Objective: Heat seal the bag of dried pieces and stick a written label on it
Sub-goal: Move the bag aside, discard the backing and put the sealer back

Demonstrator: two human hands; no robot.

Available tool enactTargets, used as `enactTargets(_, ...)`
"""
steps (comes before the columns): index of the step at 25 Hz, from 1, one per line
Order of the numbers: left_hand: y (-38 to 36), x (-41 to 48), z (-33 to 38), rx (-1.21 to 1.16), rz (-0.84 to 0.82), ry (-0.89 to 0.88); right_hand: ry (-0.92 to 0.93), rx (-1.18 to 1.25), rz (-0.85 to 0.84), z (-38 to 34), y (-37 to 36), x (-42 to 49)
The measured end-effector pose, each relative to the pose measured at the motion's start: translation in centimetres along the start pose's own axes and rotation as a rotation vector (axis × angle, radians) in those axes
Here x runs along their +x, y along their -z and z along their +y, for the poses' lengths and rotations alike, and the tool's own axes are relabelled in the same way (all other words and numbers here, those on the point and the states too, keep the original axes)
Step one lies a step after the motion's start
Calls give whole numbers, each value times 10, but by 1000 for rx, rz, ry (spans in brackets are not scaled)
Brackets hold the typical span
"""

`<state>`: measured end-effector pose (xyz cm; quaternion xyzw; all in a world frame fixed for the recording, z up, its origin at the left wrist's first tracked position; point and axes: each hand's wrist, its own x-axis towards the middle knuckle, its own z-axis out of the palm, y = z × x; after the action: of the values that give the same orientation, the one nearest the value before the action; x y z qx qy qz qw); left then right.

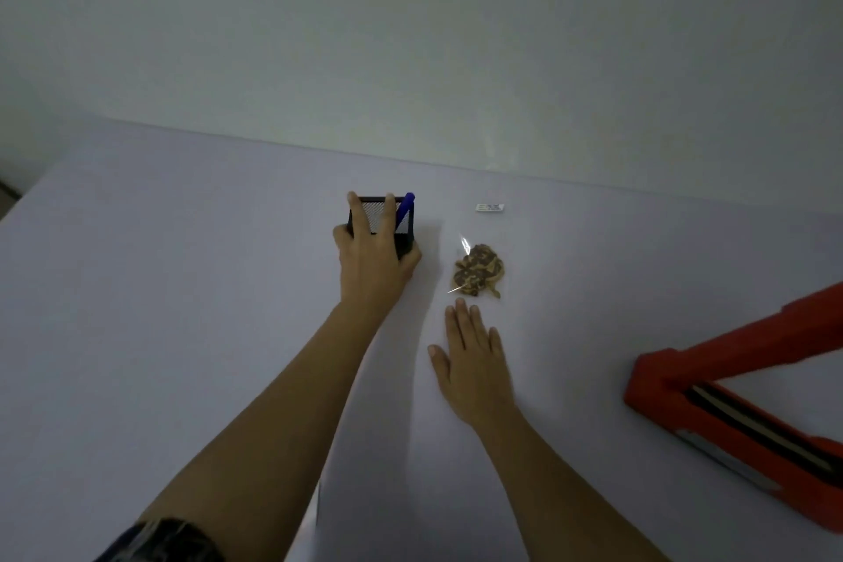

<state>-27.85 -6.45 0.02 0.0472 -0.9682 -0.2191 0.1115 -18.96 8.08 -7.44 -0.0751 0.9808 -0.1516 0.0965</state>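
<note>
Black mesh holder (376, 214) with blue pen (407, 206): my left hand (372, 262) grips it, fingers over the rim. Right hand (472, 365) lies flat on the table (182, 287), fingers straight, just short of the bag (479, 272). Label (489, 208) lies beyond, possibly printed. Red sealer (730, 406) far right.

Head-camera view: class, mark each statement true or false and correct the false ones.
1. The left hand grips the black mesh pen holder. True.
2. The blue pen lies beside that holder. False: it stands inside it.
3. The right hand holds the clear bag of dried brown pieces. False: it rests flat on the pale table, just short of the bag.
4. The red heat sealer sits right of the bag, its arm raised. True.
5. The small white label is stuck on the bag. False: it lies on the table beyond the bag.
</note>
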Motion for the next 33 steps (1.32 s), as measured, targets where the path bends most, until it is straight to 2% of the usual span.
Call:
enactTargets(3, -26, 60, 30, 1, -94, -65, -60, -37, 40, 8, -1, 5)
enactTargets(7, -52, 102, 48, 37, -204, -101, -46, -57, 97, 12, -8, 6)
enactTargets(17, -65, 137, 56, 141, -276, -116, -46, -92, 86, 17, -10, 13)
enactTargets(19, -57, 127, 57, 127, -244, -93, -41, -94, 88, 17, -9, 13)
enactTargets(21, -43, 106, 54, 55, -178, -89, -19, -99, 78, 16, -6, 13)
enactTargets(23, -30, 70, 43, -96, -109, -64, 32, -81, -3, 13, -5, 9)
enactTargets(26, -14, -16, 8, -241, -62, -10, 94, -56, -60, -2, -9, -20)
enactTargets(29, 8, -117, -44, -197, -58, 25, 116, -65, -65, -22, -17, -64)
enactTargets(33, 34, -228, -102, -93, -89, -17, 163, -55, -53, -42, -33, -111)
